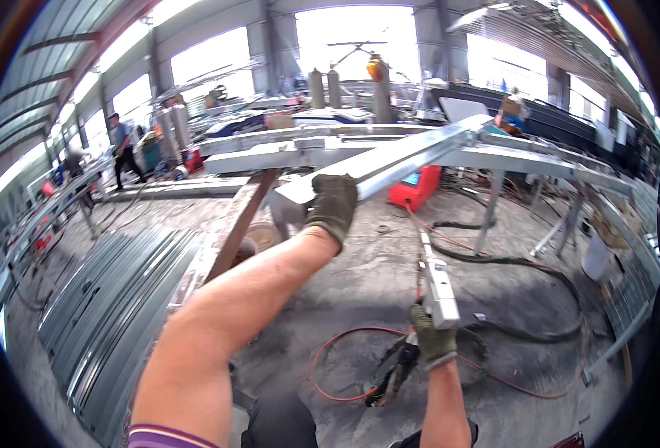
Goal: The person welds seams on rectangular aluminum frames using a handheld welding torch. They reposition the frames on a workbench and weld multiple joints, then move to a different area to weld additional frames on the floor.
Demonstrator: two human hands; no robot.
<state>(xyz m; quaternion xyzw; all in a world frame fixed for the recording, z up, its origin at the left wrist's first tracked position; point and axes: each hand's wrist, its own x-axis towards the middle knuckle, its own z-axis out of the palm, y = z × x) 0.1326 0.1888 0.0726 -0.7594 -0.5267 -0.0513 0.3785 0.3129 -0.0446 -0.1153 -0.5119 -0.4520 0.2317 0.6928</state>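
Observation:
My left hand (334, 205), in a dark green work glove, is closed over the near end of a long silver metal beam (412, 158). The beam slants away to the far right and lies across a pale metal frame (293, 155). Lower and to the right, my right hand (434, 337), gloved the same way, grips a white, boxy welding gun (440, 287). Its narrow front points away from me, toward the red machine. A dark cable bundle (396, 372) hangs below this hand. The glove hides part of the gun's handle.
A red machine (417, 188) with a screen stands beneath the frame. Black hose (546, 334) and red hose (335, 342) loop over the floor. Grey metal profiles (113, 299) lie at left, beside a rusty beam (240, 216). A person (123, 149) is far left; gas cylinders (381, 93) stand behind.

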